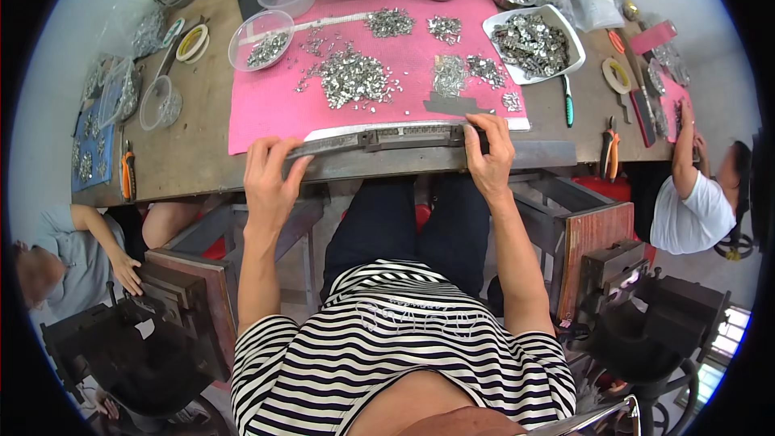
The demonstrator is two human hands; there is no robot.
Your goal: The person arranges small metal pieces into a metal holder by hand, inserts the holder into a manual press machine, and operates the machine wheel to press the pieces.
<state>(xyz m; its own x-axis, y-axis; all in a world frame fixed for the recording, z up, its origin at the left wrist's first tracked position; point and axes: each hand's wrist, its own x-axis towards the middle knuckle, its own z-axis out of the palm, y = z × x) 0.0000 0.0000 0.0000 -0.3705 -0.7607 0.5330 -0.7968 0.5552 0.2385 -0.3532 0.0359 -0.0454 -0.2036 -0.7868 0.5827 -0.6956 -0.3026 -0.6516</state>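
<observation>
A long, narrow dark metal bar [416, 143] with blocks and small slots along it lies across the table's front edge. My left hand [270, 178] pinches its left end between thumb and fingers. At the other end, my right hand [488, 157] is closed round the bar, with the forefinger reaching over the top. Just beyond the bar, a pink mat [266, 121] bears a large heap of small shiny metal pieces [355, 79]. Smaller piles lie around it, among them a block of aligned pieces [449, 77]. A flat grey strip [450, 105] sits near my right fingertips.
A white tray of metal parts [529, 42] stands at the right, beside a green-handled tool [568, 101] and orange-handled pliers [609, 149]. Clear tubs [261, 40] and bowls line the back. Another person [698, 202] works at right, and one [73, 250] sits at left.
</observation>
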